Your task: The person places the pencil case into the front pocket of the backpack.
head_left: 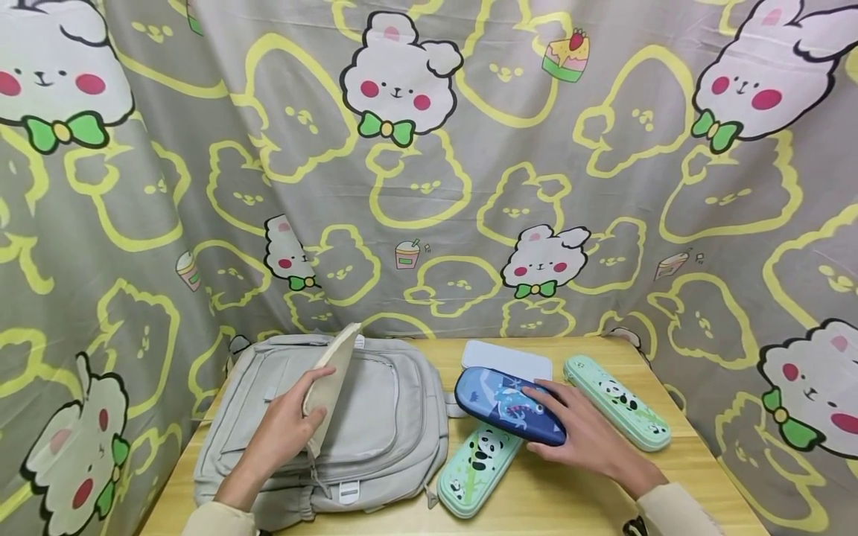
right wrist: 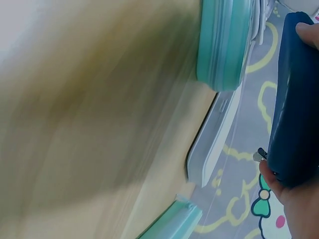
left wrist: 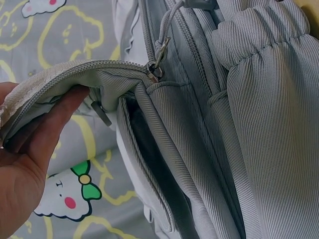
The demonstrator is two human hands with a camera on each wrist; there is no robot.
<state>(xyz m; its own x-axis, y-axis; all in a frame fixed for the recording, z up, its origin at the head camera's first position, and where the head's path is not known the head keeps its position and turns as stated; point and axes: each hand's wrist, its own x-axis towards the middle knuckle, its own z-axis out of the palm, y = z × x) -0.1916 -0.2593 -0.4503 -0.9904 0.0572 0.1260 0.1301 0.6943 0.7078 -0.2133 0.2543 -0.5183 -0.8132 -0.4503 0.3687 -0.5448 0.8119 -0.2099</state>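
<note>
A grey backpack (head_left: 369, 417) lies flat on the left of the table. My left hand (head_left: 288, 428) grips the unzipped flap (head_left: 340, 365) of its front pocket and holds it raised; in the left wrist view the curved zipper (left wrist: 94, 63) runs along the flap's edge. My right hand (head_left: 583, 432) grips a dark blue pencil case (head_left: 492, 402) with a dinosaur print, thumb on one side and fingers on the other. The case is lifted off the table, overlapping a mint-green panda pencil case (head_left: 469, 476) in the head view.
Another mint-green panda pencil case (head_left: 620, 406) lies at the right of the wooden table (head_left: 697, 476). Behind the blue case is a flat white case (head_left: 506, 357). A patterned curtain (head_left: 429, 186) hangs around the table's back and sides.
</note>
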